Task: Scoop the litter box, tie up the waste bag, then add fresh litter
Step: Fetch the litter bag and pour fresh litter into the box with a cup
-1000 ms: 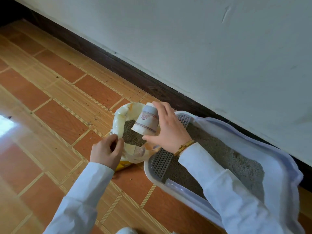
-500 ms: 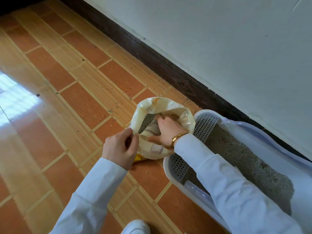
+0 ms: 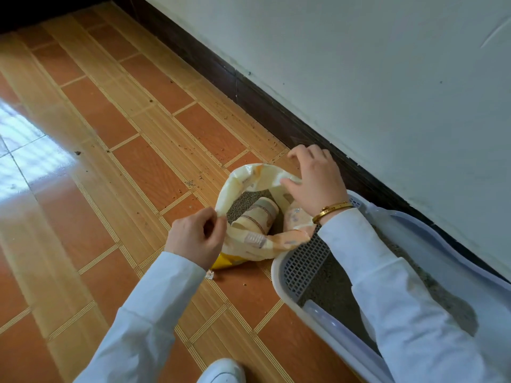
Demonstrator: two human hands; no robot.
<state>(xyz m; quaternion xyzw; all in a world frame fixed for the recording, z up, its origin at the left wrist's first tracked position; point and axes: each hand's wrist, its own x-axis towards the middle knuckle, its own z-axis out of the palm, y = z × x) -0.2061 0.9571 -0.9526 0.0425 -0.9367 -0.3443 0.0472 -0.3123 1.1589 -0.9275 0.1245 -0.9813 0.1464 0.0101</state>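
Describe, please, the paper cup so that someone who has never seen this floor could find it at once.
Start at the white litter box against the wall; just left of its grated end stands an open cream litter bag, its rim held by the left hand and right hand. The paper cup lies tilted inside on grey litter, the only banded cylinder there.

The white plastic litter box runs off the right and bottom edges, and the right white sleeve covers much of its grey litter. The cream paper cup lies inside the pale yellow litter bag, its mouth hidden behind the near rim; its printed pattern is too blurred to read. The left hand hides the rim where it pinches. A white shoe is cut off at the bottom edge.
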